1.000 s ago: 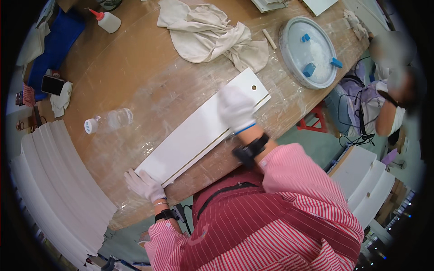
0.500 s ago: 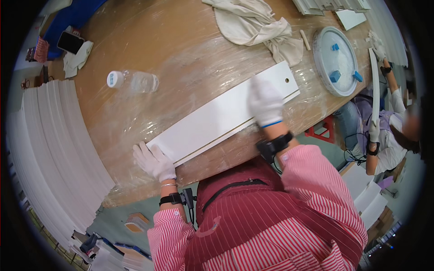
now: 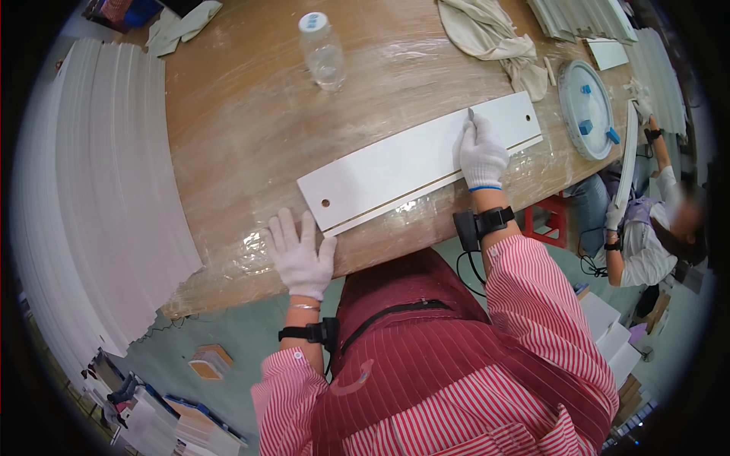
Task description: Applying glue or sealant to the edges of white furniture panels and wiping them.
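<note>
A long white board (image 3: 403, 163) lies flat and slanted on the table. It has a round hole near each end and a narrow groove along its near edge. My left hand (image 3: 299, 254), in a white glove, is open with its fingers spread, by the board's lower left corner. Over the right part of the board is my gloved right hand (image 3: 482, 156), closed in a pinch. From its fingertips a small grey piece (image 3: 471, 114) sticks out; the rest of that piece is hidden by the fingers.
The table (image 3: 243, 144) is wrapped in clear film. At left stands a tall stack of white panels (image 3: 114, 190). Beyond the board are a clear bottle (image 3: 325, 61) and a cream cloth (image 3: 487, 34). A round lid (image 3: 566, 91) holds blue blocks; a co-worker (image 3: 646, 235) sits at right.
My left hand has come off the board's left end, uncovering the hole there. My right hand, blurred before, now shows a clear pinch. The whole view has shifted.
</note>
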A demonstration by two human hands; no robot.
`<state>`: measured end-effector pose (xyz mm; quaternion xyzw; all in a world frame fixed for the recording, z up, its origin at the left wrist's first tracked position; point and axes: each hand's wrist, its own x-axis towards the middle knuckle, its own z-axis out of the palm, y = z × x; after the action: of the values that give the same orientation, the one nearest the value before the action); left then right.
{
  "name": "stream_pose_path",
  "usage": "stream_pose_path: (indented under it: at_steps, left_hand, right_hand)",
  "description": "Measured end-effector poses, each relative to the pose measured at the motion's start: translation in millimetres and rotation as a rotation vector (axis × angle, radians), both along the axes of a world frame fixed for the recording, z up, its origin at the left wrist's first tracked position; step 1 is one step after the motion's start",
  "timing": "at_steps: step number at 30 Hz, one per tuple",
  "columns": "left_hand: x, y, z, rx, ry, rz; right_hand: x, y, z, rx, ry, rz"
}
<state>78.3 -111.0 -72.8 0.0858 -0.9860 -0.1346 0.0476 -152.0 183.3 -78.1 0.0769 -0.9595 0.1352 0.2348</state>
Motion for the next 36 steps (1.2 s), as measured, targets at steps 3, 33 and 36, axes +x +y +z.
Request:
stream_pose_path:
  at_steps: [3, 33, 36]
  left_hand:
    - [-4.6, 5.2, -13.5, -0.026, 0.024, 0.005]
    - [9.7, -2.0, -16.9, 0.137, 0.142, -0.052]
    - [8.2, -3.6, -19.7, 0.118, 0.188, -0.078]
  right_hand:
    - [23.3, -68.9, -2.0, 0.035, -0.132, 0.159]
    - [97.7, -43.0, 26.5, -0.038, -0.167, -0.118]
    - [135.3, -114.6, 16.2, -0.140, -0.401, 0.374]
